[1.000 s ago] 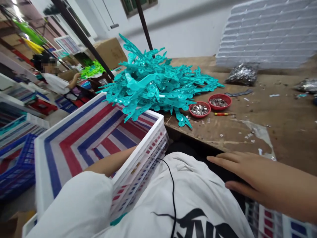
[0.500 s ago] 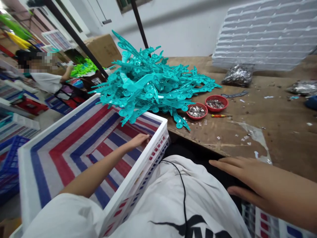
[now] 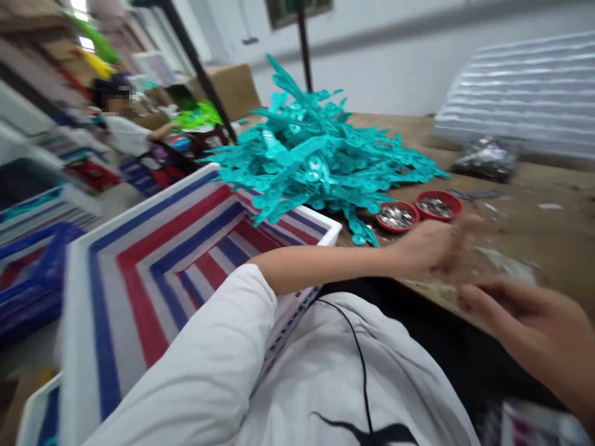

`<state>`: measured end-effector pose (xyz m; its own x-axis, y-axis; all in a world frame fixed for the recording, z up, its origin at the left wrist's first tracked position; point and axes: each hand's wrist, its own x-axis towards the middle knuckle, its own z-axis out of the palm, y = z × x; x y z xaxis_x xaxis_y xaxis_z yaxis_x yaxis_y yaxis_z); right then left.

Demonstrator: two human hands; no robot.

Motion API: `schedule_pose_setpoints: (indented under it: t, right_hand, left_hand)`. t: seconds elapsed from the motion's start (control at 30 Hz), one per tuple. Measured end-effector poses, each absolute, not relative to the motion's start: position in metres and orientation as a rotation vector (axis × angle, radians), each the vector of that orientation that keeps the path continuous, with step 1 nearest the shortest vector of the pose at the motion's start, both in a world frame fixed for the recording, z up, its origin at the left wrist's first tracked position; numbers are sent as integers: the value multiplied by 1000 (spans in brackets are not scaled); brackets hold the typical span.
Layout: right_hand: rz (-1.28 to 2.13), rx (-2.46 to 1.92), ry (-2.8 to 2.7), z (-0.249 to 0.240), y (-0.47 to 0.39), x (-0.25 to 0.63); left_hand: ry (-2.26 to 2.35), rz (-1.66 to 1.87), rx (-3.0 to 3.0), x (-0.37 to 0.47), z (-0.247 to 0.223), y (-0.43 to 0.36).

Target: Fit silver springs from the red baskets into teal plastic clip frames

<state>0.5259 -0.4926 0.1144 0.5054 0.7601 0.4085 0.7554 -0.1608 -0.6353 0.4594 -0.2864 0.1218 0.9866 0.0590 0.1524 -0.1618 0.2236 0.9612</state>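
Observation:
My left hand (image 3: 432, 248) reaches across over the table's front edge, just in front of two small red bowls. Motion blur smears its fingers, so their hold cannot be made out. Facing it from the right is my right hand (image 3: 534, 328), fingers loosely bent and thumb apart, with nothing visible in it. The near red bowl (image 3: 396, 217) and the far red bowl (image 3: 438, 205) hold small shiny metal pieces. Behind them a tangled heap of turquoise plastic parts (image 3: 316, 155) lies on the wooden table (image 3: 548, 235), overhanging the crate's corner.
A large white crate (image 3: 80, 297) with a striped red, white and blue lining stands at my left. A bag of metal pieces (image 3: 488, 160) lies near white ridged sheeting (image 3: 520, 99) at the back. Another person (image 3: 127, 133) sits at the far left.
My left hand has come out of the crate and swung right, over the table edge. My right hand has shifted right, its fingers more bent. The view has turned somewhat left.

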Motion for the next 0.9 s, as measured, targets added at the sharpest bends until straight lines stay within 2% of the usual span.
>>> schedule_pose_setpoints:
  t: [0.2, 0.53, 0.7, 0.9]
  right_hand:
    - [-37, -1795, -1336, 104, -469, 519]
    - [-133, -1839, -1231, 70, -454, 519]
    - [-104, -1799, -1266, 71, -458, 522]
    - [-31, -1823, -1214, 77, -459, 523]
  left_hand:
    - [75, 96, 1157, 488, 68, -273]
    - [-8, -44, 1262, 469, 45, -296]
    - [84, -65, 1284, 467, 34, -299]
    - [60, -85, 1209, 466, 45, -300]
